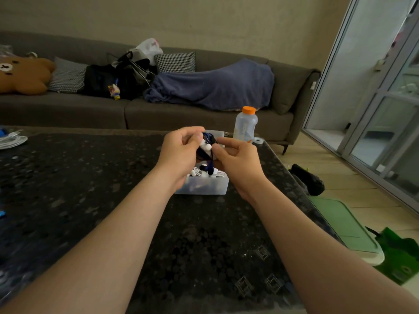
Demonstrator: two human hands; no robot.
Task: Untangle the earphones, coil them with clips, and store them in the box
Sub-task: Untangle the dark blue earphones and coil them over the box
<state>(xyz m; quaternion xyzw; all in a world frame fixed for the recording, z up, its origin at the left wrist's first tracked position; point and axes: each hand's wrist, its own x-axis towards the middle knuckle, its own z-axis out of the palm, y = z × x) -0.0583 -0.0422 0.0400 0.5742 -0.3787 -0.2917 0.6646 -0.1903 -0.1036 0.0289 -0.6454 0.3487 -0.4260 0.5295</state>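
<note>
A bundle of dark blue earphones (207,147) with white earbuds hangs between both hands, just above a translucent plastic box (204,185) on the dark table (113,200). My left hand (181,152) grips the bundle from the left, fingers curled round it. My right hand (235,160) pinches the cable on the right side with thumb and forefinger. Inside the box lie more white earphones (199,172), partly hidden by my hands.
A clear bottle with an orange cap (246,125) and a roll of tape (258,140) stand behind the box. White cables (11,141) lie at the table's far left. A grey sofa (158,109) runs behind; green items (353,232) sit on the floor at right.
</note>
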